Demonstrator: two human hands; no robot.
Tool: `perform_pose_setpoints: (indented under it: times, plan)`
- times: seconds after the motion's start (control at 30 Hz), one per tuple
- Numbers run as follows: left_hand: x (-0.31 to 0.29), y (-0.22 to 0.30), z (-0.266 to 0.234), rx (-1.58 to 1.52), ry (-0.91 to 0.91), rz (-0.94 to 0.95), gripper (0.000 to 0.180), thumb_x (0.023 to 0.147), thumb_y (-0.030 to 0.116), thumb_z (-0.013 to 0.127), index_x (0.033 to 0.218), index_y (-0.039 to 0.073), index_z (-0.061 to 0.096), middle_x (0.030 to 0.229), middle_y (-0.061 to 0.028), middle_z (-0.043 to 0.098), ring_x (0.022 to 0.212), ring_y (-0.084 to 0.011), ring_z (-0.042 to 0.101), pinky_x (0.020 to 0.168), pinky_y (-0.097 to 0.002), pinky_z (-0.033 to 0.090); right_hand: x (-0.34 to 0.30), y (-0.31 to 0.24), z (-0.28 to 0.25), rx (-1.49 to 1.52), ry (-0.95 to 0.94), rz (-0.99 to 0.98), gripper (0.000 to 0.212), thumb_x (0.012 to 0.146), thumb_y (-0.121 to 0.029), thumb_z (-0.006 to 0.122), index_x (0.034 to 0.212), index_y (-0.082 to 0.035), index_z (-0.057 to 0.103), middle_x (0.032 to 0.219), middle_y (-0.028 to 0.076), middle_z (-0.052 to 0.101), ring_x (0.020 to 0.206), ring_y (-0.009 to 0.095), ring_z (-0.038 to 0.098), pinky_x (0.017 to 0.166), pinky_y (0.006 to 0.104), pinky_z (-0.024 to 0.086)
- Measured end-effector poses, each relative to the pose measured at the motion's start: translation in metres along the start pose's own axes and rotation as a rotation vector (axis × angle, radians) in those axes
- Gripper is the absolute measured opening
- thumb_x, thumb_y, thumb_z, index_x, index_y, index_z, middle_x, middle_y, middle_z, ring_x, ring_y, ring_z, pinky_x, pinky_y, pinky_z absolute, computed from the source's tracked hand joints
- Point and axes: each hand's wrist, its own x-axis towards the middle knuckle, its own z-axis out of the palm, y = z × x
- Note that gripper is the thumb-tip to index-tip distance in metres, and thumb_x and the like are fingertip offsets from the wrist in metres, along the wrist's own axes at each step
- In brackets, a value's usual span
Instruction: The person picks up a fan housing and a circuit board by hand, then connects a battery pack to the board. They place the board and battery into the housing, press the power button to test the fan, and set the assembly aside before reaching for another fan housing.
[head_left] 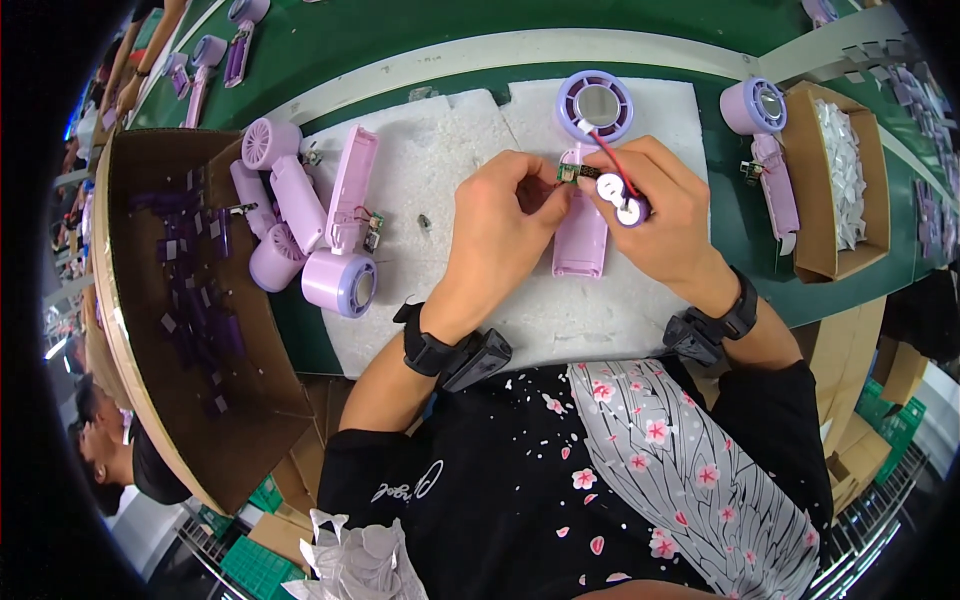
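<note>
A pink handheld fan with a purple-rimmed head (pixel 595 105) lies on the white foam board in front of me. Its open handle shell (pixel 579 245) points toward me. My left hand (pixel 507 215) pinches the edge of a small green circuit board (pixel 569 173) over the upper part of the handle. In my right hand (pixel 665 205) is a purple battery (pixel 636 212) with round white ends. A red wire (pixel 613 153) runs from it up to a white connector (pixel 586 127) by the fan head. My right fingertips are close to the board and partly hide what lies beneath.
More pink fans (pixel 340 279) lie at the left, some with boards hanging out. A deep cardboard box (pixel 265 400) there holds dark purple wrapped pieces. At right, another open fan (pixel 755 108) lies beside a carton (pixel 812 250) of white pieces. Other people are at far left.
</note>
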Motion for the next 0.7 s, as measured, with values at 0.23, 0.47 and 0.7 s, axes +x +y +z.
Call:
perform_pose_setpoints:
  times: [0.23, 0.47, 0.7]
  plan:
    - [-0.002, 0.003, 0.000, 0.032, 0.037, 0.050, 0.012, 0.076, 0.005, 0.073, 0.082, -0.004, 0.068, 0.078, -0.0133, 0.066, 0.065, -0.0236, 0.066, 0.062, -0.0331, 0.052, 0.004, -0.002, -0.002, 0.015, -0.027, 0.133, 0.016, 0.077, -0.004, 0.074, 0.092, 0.001, 0.068, 0.083, 0.010, 0.064, 0.067, 0.020, 0.061, 0.061, 0.0290, 0.047]
    - [-0.005, 0.006, -0.002, 0.136, 0.037, 0.144, 0.010, 0.075, 0.004, 0.074, 0.078, -0.002, 0.068, 0.080, -0.0133, 0.066, 0.066, -0.0253, 0.066, 0.060, -0.0326, 0.052, 0.006, -0.001, -0.005, 0.031, -0.069, 0.225, 0.017, 0.078, -0.004, 0.074, 0.091, 0.002, 0.067, 0.081, 0.009, 0.063, 0.068, 0.018, 0.061, 0.062, 0.0283, 0.047]
    - [-0.003, 0.002, -0.007, 0.119, -0.043, 0.299, 0.016, 0.073, 0.003, 0.076, 0.087, 0.000, 0.068, 0.082, -0.0109, 0.064, 0.063, -0.0235, 0.064, 0.060, -0.0322, 0.052, 0.009, 0.002, -0.013, 0.055, -0.130, 0.113, 0.018, 0.076, -0.001, 0.075, 0.092, 0.001, 0.068, 0.085, 0.009, 0.063, 0.067, 0.020, 0.060, 0.061, 0.0279, 0.047]
